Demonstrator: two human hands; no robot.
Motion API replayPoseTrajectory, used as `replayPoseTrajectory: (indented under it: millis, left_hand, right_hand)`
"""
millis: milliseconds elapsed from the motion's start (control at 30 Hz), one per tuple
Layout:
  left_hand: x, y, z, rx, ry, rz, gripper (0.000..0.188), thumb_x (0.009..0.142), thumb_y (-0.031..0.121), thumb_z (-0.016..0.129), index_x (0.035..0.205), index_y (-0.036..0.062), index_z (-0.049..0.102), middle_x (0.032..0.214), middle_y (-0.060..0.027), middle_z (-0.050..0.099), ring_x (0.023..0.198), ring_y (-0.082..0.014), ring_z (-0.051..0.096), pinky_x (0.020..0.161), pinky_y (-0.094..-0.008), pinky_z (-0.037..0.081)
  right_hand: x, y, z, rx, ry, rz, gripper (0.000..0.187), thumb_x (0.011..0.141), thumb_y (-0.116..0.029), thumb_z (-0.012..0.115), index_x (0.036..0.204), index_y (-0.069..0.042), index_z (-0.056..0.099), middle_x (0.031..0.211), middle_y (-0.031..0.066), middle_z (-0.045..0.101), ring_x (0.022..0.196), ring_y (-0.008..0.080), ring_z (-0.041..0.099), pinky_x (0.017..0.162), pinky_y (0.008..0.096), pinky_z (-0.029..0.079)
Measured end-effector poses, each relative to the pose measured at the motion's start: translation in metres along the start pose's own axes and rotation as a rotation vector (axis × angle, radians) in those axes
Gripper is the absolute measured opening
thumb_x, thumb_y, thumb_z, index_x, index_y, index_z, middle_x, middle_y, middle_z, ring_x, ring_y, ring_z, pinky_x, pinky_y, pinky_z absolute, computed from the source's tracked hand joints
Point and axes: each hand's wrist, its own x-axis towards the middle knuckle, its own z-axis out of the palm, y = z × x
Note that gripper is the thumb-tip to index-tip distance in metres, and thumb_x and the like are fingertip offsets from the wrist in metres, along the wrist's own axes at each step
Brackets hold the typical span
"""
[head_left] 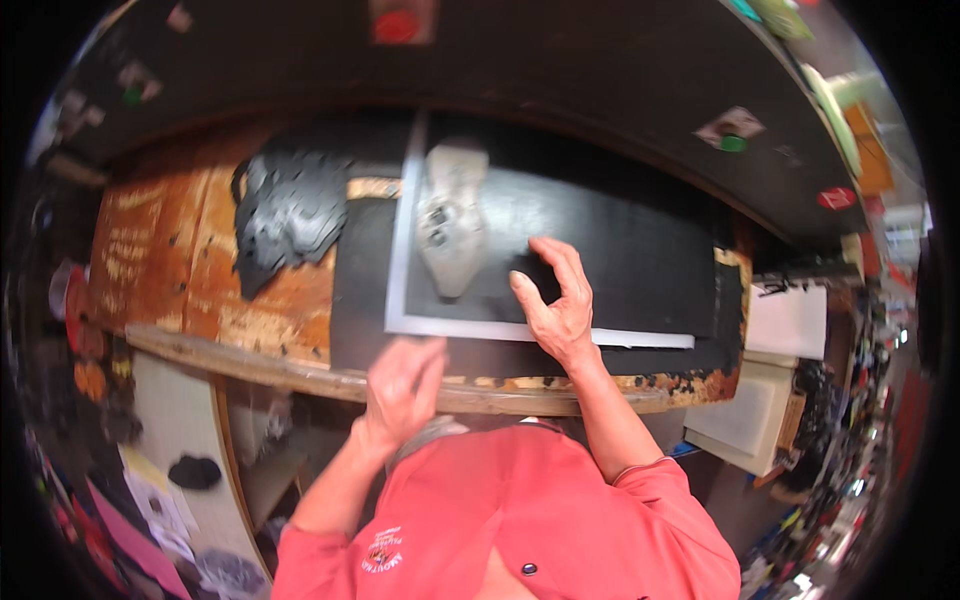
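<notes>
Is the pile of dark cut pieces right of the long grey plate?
No, the pile of dark cut pieces lies left of the long grey plate, with part of the L-shaped white strip between them.

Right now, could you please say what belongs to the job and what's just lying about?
Seemingly the job:
- black sheet beneath right hand
- white border near left hand
- grey shaped piece
- possibly stacked black pieces

Seemingly lying about:
- white paper at right
- dark item, lower left
</notes>
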Motion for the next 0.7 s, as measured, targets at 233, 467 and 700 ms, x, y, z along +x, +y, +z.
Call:
replayPoseTrajectory:
  millis: [233, 467, 700]
  left_hand:
    - [-0.023, -0.015, 0.034, 0.305, -0.014, 0.249, 0.013, 0.088, 0.001, 0.080, 0.083, 0.0042, 0.068, 0.073, -0.0096, 0.068, 0.062, -0.0307, 0.063, 0.057, -0.0426, 0.051]
    - [0.001, -0.044, 0.029, 0.417, 0.085, 0.105, 0.020, 0.098, 0.011, 0.077, 0.082, 0.0045, 0.066, 0.072, -0.0152, 0.065, 0.066, -0.0372, 0.065, 0.060, -0.0459, 0.051]
    - [0.086, -0.066, 0.034, 0.459, 0.140, 0.014, 0.029, 0.098, 0.020, 0.077, 0.079, 0.0057, 0.061, 0.070, -0.0151, 0.063, 0.069, -0.0395, 0.065, 0.062, -0.0500, 0.052]
  right_hand:
    - [0.010, 0.038, -0.103, 0.125, 0.516, 0.005, 0.015, 0.104, -0.007, 0.069, 0.091, 0.001, 0.066, 0.084, 0.0011, 0.065, 0.082, 0.0080, 0.058, 0.076, 0.0253, 0.050]
    - [0.075, 0.040, -0.141, -0.108, 0.554, -0.170, 0.020, 0.107, -0.017, 0.069, 0.097, 0.001, 0.070, 0.084, 0.0045, 0.066, 0.075, 0.0104, 0.057, 0.071, 0.0289, 0.049]
    - [-0.001, 0.067, -0.085, -0.177, 0.308, 0.114, 0.017, 0.100, -0.014, 0.075, 0.092, 0.001, 0.071, 0.078, 0.0118, 0.068, 0.069, 0.0202, 0.064, 0.067, 0.0362, 0.052]
